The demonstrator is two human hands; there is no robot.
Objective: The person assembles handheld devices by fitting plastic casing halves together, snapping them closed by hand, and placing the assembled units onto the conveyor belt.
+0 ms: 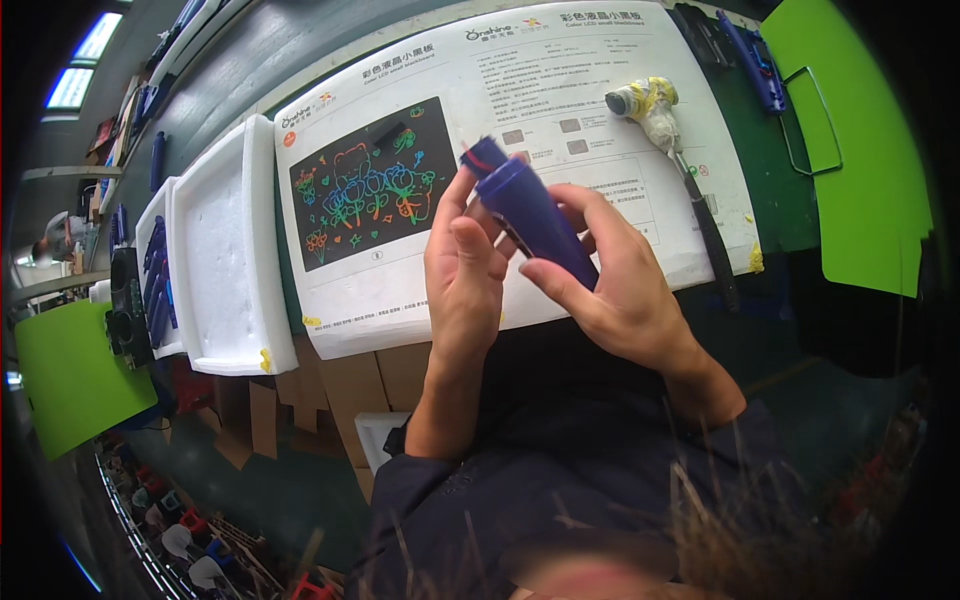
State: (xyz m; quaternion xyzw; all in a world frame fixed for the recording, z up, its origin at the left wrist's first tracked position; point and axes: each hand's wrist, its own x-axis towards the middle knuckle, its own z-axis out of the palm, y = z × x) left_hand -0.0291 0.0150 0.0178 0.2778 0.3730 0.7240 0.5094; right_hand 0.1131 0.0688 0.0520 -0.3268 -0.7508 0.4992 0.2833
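A dark-blue, tube-like plastic casing [545,225] is tilted in front of me, above a large printed sheet [390,295]. My right hand [622,275] closes round its lower right side, with the thumb along the near edge. At the casing's upper left end sits a smaller dark-blue plastic piece [484,153] with a red strip or wire on it. My left hand [465,255] has its fingers curled behind that piece, while the thumb stands away from it. The casing and my own fingers partly hide the left hand's grip.
A hammer [690,180] with a wrapped head lies on the sheet's right side. White foam trays [232,250] stand at left, one with blue parts [157,270]. Lime-green panels [870,150] lie at both sides. A blue tool-like part [752,65] is at far right.
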